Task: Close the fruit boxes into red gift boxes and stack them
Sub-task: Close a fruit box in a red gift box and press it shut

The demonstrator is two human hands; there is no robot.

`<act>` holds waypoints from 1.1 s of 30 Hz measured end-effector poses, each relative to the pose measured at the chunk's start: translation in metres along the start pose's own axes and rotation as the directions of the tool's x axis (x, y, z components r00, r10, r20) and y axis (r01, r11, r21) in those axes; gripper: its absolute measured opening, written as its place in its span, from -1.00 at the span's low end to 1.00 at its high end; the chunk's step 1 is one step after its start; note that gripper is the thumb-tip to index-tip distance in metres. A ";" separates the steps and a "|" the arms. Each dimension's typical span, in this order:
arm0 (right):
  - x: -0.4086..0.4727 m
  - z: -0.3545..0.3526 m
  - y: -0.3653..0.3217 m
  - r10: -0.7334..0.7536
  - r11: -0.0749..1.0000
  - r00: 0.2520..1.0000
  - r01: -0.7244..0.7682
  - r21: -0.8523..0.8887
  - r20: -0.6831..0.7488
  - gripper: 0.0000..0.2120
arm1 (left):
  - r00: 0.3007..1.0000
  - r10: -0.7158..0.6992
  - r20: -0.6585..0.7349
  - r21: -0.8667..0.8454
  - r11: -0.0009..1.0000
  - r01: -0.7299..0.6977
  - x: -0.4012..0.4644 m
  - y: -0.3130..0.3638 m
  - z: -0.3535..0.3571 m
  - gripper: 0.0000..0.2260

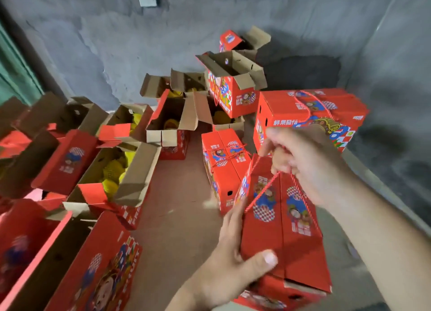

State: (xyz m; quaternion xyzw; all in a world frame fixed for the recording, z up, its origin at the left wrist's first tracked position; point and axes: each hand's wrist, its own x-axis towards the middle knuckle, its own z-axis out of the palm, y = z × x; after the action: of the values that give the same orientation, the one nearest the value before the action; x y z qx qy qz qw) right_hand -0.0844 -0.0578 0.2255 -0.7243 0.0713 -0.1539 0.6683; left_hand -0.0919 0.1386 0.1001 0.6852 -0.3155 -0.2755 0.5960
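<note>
Gripping a closed red gift box (283, 229) at lower right, the left hand (229, 271) clasps its side; the right hand (303, 161) pinches its rope handle (261, 191), above a reddish floor (177, 205) beside grey walls (93, 42).

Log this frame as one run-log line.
phase: carrying closed box | left hand: holds red gift box side | right hand: pinches rope handle | open boxes: remain

Lower right of the frame: the right hand (303, 166) pinches a red cord (261, 191) above a closed red box (279, 229); the left hand (231, 264) grips the box's near corner.
</note>
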 end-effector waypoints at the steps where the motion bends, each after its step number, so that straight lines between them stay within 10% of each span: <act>1: 0.011 0.009 -0.017 -0.040 0.999 0.999 0.040 0.007 -0.001 -0.62 | 0.998 0.059 -0.035 -0.037 0.998 -0.060 0.002 0.007 -0.006 -0.08; 13: 0.118 0.067 -0.119 -0.286 0.944 0.949 0.254 -0.211 -0.135 -0.61 | 0.867 0.353 -0.352 0.117 0.936 -0.333 0.085 0.064 -0.093 -0.39; 20: 0.146 0.057 -0.015 -0.154 0.692 0.988 0.088 -0.716 -0.027 -0.81 | 0.903 -0.039 -0.429 -0.081 0.997 0.005 0.149 0.006 -0.094 -0.35; 25: 0.107 0.053 0.077 0.225 0.388 0.970 -0.179 -0.904 -0.095 -0.37 | 0.919 -0.168 -0.356 -0.164 0.980 0.115 0.165 0.010 -0.100 -0.45; 33: 0.086 0.087 0.096 -0.075 0.339 0.954 -0.248 -0.908 -0.289 -0.45 | 0.925 -0.193 -0.326 -0.163 0.976 0.146 0.096 0.008 -0.124 -0.79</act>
State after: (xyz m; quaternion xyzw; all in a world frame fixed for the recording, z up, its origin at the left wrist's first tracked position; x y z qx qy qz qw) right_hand 0.0346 -0.0112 0.1367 -0.9407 0.2787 -0.1497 0.1222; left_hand 0.0624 0.1446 0.1252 0.7050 -0.1278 -0.2246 0.6604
